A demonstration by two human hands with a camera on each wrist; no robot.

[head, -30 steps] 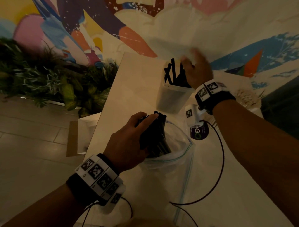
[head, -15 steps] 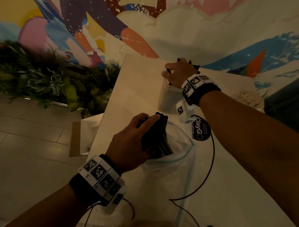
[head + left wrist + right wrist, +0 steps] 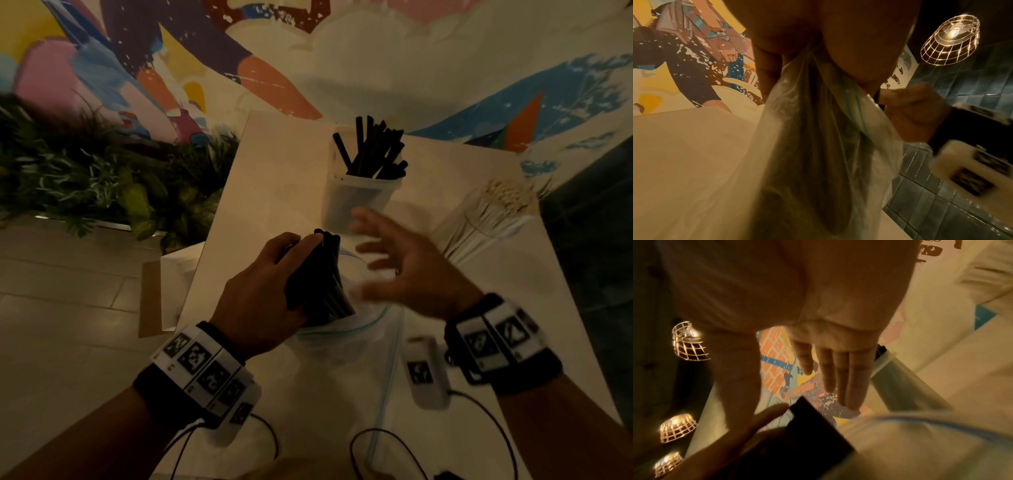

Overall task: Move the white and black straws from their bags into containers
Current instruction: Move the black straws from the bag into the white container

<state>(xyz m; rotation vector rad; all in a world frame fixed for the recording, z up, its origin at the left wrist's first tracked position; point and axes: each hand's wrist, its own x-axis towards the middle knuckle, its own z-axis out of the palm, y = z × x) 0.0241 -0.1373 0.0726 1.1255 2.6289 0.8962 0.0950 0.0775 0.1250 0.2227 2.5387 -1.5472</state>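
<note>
- The left hand point(image 3: 263, 294) is curled around a bundle of black plastic straws point(image 3: 320, 274) that stands in the mouth of a clear zip bag with a blue seal point(image 3: 346, 339), on the near part of the pale desk point(image 3: 274, 171).
- The right hand point(image 3: 411, 270) is empty, with the fingers spread, just to the right of the bundle.
- The translucent plastic container point(image 3: 356, 202) at the far side already holds black straws.
- White straws point(image 3: 496, 212) lie at the far right.
- I think the right hand should take a small bunch near the top ends, lift it straight, and let the left hand keep the bag steady.
</note>
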